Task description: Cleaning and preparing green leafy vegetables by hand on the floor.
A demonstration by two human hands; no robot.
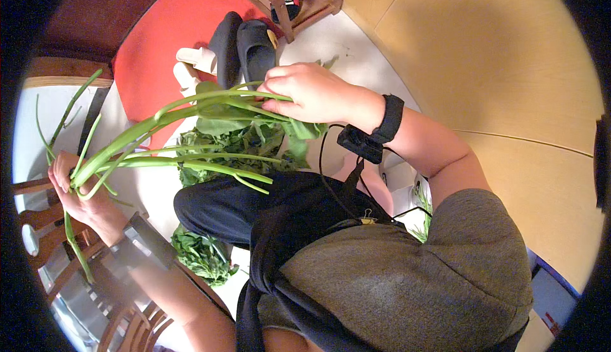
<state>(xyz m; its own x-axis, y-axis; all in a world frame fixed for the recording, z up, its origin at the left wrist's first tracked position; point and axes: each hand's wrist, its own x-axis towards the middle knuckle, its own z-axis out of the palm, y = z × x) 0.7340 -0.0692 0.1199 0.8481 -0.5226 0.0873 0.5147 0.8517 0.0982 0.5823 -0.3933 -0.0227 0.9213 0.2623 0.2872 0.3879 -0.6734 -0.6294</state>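
A bundle of long green leafy-vegetable stems [138,132] stretches between my two hands. My left hand [79,185], at the far left, is closed around the bundle near one end. Several thin stalks poke out past its fingers. Over at the upper middle, my right hand [305,87] pinches a stem at the leafy end, where a broad leaf [298,135] hangs below the fingers. A few bare stem ends [253,175] extend above my dark-clothed knee. Beneath the bundle lies a heap of green leaves [238,144], partly covered by the stems and my leg.
More leaves [203,259] lie beside my leg. Dark slippers [238,46] and pale slippers [191,70] stand by a red mat [162,32]. A wooden shoe rack [310,15] is beyond. Tan panels [477,66] line the right; wooden chairs [110,323] stand lower left.
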